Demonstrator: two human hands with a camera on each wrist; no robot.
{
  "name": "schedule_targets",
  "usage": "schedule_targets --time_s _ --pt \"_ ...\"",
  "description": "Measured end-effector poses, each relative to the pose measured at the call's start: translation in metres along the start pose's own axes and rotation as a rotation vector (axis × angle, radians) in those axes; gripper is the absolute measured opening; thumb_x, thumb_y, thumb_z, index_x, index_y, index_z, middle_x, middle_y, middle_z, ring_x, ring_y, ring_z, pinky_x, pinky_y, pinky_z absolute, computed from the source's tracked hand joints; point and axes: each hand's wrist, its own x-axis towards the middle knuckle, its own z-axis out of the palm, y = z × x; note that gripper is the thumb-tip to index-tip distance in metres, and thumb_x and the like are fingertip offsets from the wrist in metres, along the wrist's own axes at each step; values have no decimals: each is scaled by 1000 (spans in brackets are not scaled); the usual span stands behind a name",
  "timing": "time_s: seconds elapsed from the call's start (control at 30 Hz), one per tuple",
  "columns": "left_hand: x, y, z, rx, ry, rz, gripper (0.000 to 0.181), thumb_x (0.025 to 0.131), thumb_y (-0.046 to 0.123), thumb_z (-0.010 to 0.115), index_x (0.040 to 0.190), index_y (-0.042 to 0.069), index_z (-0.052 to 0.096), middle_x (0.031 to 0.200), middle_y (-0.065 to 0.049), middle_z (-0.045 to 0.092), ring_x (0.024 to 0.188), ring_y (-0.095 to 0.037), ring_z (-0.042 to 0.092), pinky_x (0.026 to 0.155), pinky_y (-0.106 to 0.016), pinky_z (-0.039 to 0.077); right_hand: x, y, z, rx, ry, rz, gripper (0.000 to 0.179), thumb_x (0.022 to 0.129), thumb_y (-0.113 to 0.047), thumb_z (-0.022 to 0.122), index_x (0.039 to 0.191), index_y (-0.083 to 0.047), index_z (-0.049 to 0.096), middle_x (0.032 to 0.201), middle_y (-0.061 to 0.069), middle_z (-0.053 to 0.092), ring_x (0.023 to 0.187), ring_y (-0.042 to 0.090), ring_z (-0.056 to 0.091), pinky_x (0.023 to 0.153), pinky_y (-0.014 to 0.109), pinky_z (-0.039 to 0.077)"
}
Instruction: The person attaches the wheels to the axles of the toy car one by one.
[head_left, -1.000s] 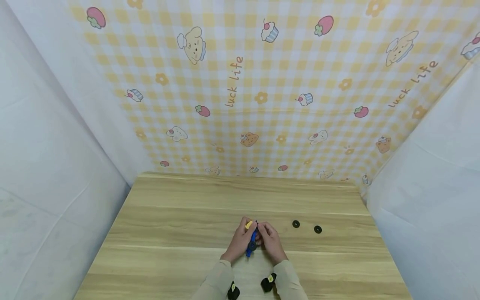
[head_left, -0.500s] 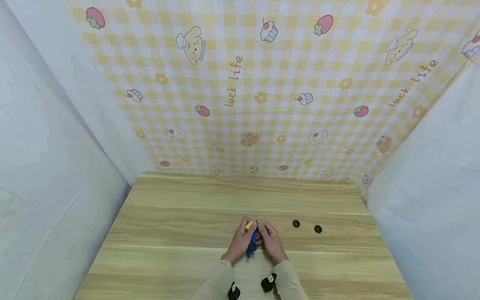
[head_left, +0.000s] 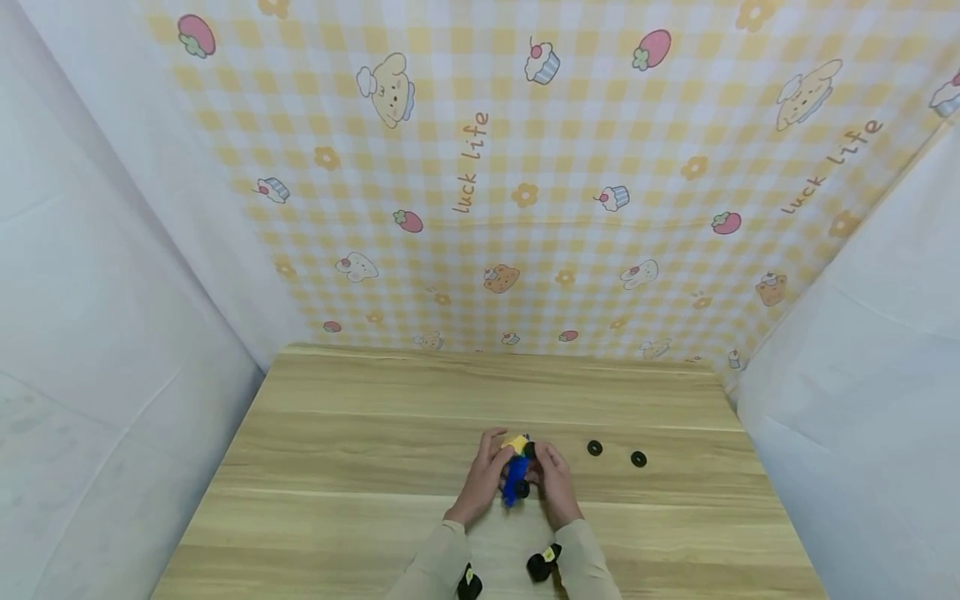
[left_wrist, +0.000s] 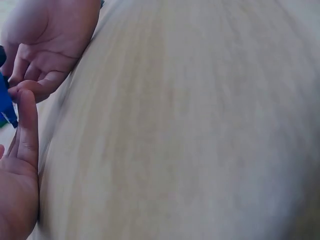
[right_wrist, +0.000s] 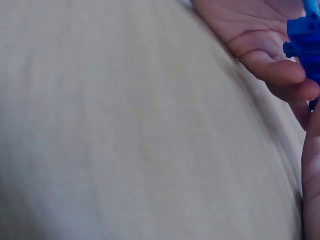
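A blue toy car (head_left: 515, 473) with a yellow part (head_left: 517, 444) at its far end is held up between both hands over the table. Black wheels show on its right side, one at the far end (head_left: 530, 451) and one nearer (head_left: 522, 489). My left hand (head_left: 480, 482) grips the car from the left, thumb against its side. From the right, my right hand (head_left: 557, 485) holds it with fingertips at the far wheel. Only a blue corner of the car (right_wrist: 306, 47) shows in the right wrist view. The left wrist view catches a blue edge (left_wrist: 5, 102).
On the wooden table (head_left: 337, 433), two black rubber tyres lie right of the hands, one nearer (head_left: 590, 448) and one farther right (head_left: 633, 459). White cloth hangs at both sides, and a yellow checked cloth (head_left: 517, 233) stands behind the table.
The toy car has been turned, so more of its blue body and yellow part shows. My right hand has shifted slightly right. The loose tyres stay put.
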Motion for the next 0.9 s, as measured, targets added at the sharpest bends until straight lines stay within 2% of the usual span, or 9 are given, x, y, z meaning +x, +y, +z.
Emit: schedule_targets --time_s 0.07,0.17,0.3,0.43,0.6,0.73,0.9 --pt "0 0 0 -47 -18 -5 48 107 43 42 146 16 36 108 -14 63 69 -12 56 56 -26 50 0 0 -3 75 11 5 34 107 -43 42 108 -13 57 92 -6 62 80 6 59 72 21 53" --pt "0 1 -1 -95 -47 -23 44 106 40 45 143 15 41 108 -13 64 64 -13 61 51 -28 54 0 -1 -4 173 33 2 30 108 -41 37 107 -15 53 94 -6 61 84 7 59 76 21 53" --pt "0 3 0 -78 -95 -63 41 105 36 50 139 14 50 97 -12 67 52 -14 59 45 -29 53 0 -1 -3 239 67 -2 28 110 -37 32 108 -15 50 93 -5 61 83 8 58 77 22 52" --pt "1 3 1 -34 -121 -92 39 103 34 54 135 11 56 93 -6 68 50 -12 55 43 -26 50 0 -1 -3 230 80 -15 28 110 -37 31 108 -15 48 95 -5 61 83 8 58 77 21 52" --pt "2 4 0 -48 -128 -105 38 101 33 59 126 4 55 92 -6 67 56 -13 61 47 -25 52 0 1 -2 199 77 -30 34 106 -46 39 107 -14 51 98 -5 63 84 7 59 76 21 52" --pt "0 5 0 -74 -126 -104 32 100 30 61 115 3 53 88 -6 66 59 -14 63 50 -26 54 0 3 -2 169 65 -52 42 105 -49 40 113 -11 55 99 -4 65 86 7 60 76 21 53" --pt "-2 1 1 -135 -88 -89 28 101 30 60 107 5 49 92 -8 62 61 -16 64 53 -26 55 -1 3 1 132 81 -50 51 105 -49 42 126 -5 56 103 -3 64 90 8 61 80 22 55"
